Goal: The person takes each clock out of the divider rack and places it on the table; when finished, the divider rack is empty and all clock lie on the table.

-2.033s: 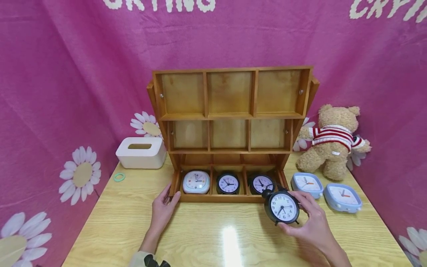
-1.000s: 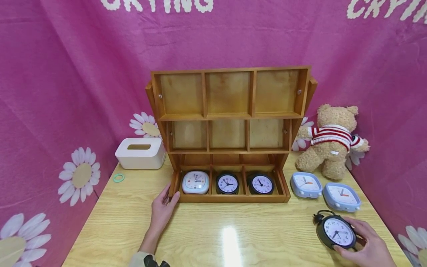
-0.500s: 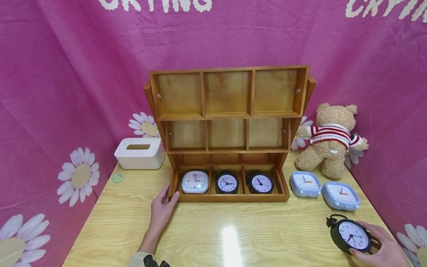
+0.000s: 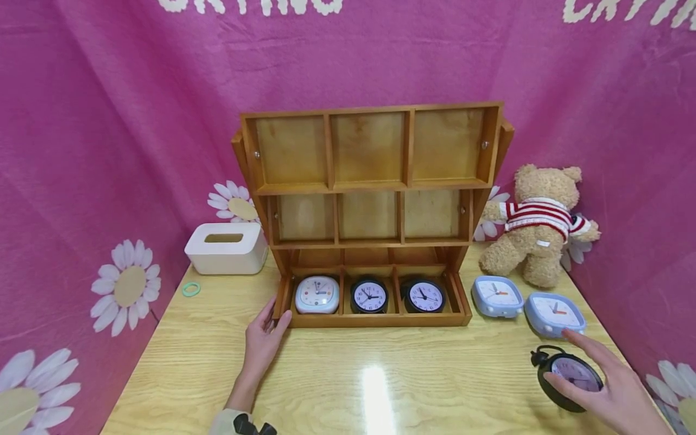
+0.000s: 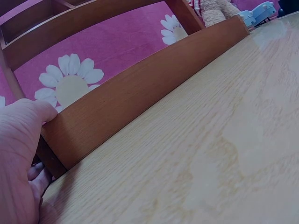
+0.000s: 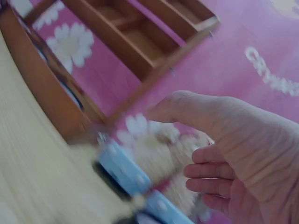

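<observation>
In the head view my left hand (image 4: pixel 262 343) holds the front left corner of a tiered wooden shelf (image 4: pixel 375 321). The left wrist view has the thumb on its front board (image 5: pixel 140 88) and fingers round the side. At the table's right my right hand (image 4: pixel 617 389) hovers over a black twin-bell alarm clock (image 4: pixel 554 396), which lies face up, partly covered by the hand. Thumb and fingers are spread, with nothing between them in the right wrist view. In the bottom tier sit a white-and-blue clock (image 4: pixel 318 295) and two black round clocks (image 4: pixel 370 296), one per compartment.
Two light blue clocks (image 4: pixel 497 296) lie right of the shelf, beyond the black one. Behind them a teddy bear (image 4: pixel 538 223) leans at the pink curtain (image 4: pixel 370 54). A white tissue box (image 4: pixel 227 257) and a green ring (image 4: pixel 191 289) are at the left.
My right hand carried the black alarm clock from the shelf's front right to the table's right, then let go and lifted off slightly. The left hand stayed at the shelf corner.
</observation>
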`<action>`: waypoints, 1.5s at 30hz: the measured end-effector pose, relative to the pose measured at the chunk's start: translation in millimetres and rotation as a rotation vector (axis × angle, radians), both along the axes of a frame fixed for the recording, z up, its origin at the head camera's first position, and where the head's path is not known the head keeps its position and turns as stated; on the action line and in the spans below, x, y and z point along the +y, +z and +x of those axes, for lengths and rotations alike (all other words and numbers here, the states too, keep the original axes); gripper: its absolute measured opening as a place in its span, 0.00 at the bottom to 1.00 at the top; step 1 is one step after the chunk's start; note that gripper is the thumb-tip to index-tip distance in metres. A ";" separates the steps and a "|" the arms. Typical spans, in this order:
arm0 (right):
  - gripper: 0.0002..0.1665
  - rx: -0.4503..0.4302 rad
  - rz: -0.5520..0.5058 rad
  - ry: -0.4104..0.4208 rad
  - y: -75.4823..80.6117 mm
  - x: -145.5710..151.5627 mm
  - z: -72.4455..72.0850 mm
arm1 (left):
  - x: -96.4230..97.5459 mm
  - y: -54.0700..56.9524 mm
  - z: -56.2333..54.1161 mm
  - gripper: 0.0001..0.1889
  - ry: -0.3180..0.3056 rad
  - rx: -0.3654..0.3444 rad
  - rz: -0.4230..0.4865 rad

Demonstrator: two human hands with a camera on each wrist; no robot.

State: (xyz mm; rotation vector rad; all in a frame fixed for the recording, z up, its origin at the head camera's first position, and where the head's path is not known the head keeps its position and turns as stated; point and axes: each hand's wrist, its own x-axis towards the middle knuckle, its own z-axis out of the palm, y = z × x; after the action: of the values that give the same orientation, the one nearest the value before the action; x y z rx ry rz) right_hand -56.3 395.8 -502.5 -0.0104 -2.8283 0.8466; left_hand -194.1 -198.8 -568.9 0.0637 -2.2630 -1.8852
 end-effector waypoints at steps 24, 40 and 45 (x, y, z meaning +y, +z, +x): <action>0.46 0.101 -0.358 0.165 -43.9 -115.1 -98.9 | 0.2 5.2 1.7 0.33 -0.001 0.006 0.000; 0.41 0.087 -0.550 0.069 -69.2 -127.8 -121.3 | -2.1 4.0 1.2 0.33 0.016 -0.001 0.006; 0.42 0.076 -0.541 0.041 -72.0 -124.1 -117.2 | 1.3 2.5 1.2 0.33 0.017 -0.010 0.006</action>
State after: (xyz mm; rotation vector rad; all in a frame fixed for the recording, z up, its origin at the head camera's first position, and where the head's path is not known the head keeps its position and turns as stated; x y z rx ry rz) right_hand -173.5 271.8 -574.5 0.0048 -2.4493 1.5538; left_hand -192.8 -197.4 -566.4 0.0926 -2.2564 -1.8871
